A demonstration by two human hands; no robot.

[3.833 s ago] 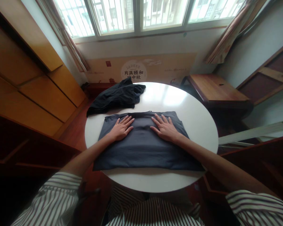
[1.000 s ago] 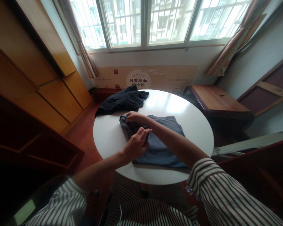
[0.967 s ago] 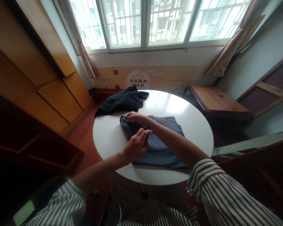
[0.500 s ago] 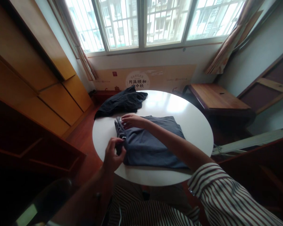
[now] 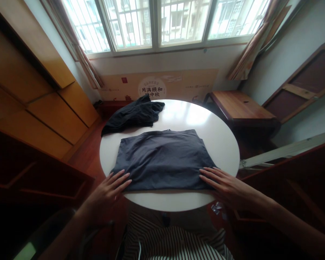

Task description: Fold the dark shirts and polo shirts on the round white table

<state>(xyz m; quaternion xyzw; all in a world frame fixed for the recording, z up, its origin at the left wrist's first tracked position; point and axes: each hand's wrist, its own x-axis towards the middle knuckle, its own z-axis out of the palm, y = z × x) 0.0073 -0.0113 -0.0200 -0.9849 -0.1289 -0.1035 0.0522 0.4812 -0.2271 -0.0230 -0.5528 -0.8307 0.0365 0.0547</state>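
Observation:
A dark grey folded garment point(image 5: 162, 159) lies flat across the near half of the round white table point(image 5: 173, 203); which kind of clothing it is I cannot tell. My left hand point(image 5: 111, 187) rests on its near left corner, fingers stretched out over the cloth. On the near right corner lies my right hand point(image 5: 219, 182), its fingers also straight and spread. Soft creases run across the upper part of the cloth. Behind it, at the table's far left, sits a crumpled black garment point(image 5: 134, 116) that neither hand touches.
A low wooden table point(image 5: 241, 104) stands beyond the table to the right. Yellow-brown cabinets point(image 5: 56, 112) line the left side. Below the barred windows point(image 5: 178, 21) hangs a printed banner point(image 5: 176, 85). Dark wooden panels flank both sides close to me.
Both hands have left the garment's bunched left edge, which now lies spread flat. My right hand has drawn back to the near right corner; my left rests flat at the near left.

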